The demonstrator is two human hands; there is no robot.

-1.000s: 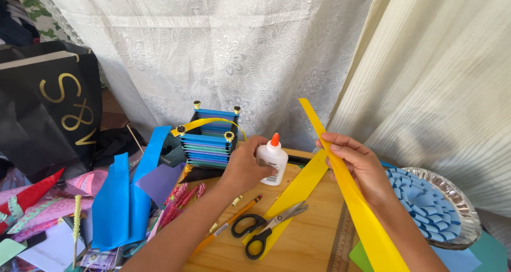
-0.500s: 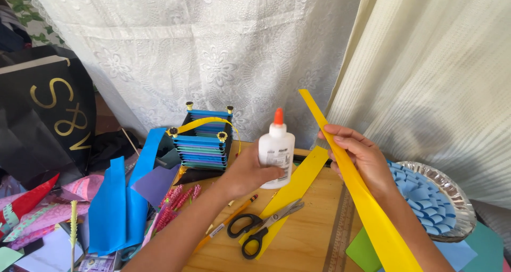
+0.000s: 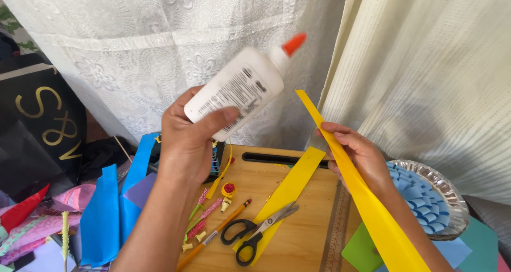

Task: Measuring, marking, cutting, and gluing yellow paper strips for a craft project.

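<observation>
Two bare hands work above a cluttered wooden board (image 3: 298, 240), and we describe them from left to right. At the far left a black bag with gold lettering (image 3: 40, 128) leans against a lace curtain (image 3: 159, 48), with pink, red and blue paper scraps (image 3: 101, 218) heaped below it. Next comes our left hand (image 3: 186, 144), raised, its fingers curled fully around a white glue bottle (image 3: 242, 88) tilted with its orange cap (image 3: 294, 43) pointing up and to the right. We judge the bottle to be light, smooth plastic that may give when squeezed, so the middle of the body, where the thumb already presses, seems the surest place to hold it. Below, on the board, lie small rolled paper flowers (image 3: 228, 189), a pencil (image 3: 215, 232), black-handled scissors (image 3: 255, 232) and a flat yellow strip (image 3: 290, 189). Further right, our right hand (image 3: 356, 155) pinches a long yellow paper strip (image 3: 372, 208) between thumb and fingers near its upper end, held in the air and slanting down to the lower right. It looks thin, floppy and easy to crease, so a light pinch near the free end suits it. At the far right a foil dish (image 3: 452, 197) holds blue folded paper, beside a cream curtain (image 3: 426, 64).
</observation>
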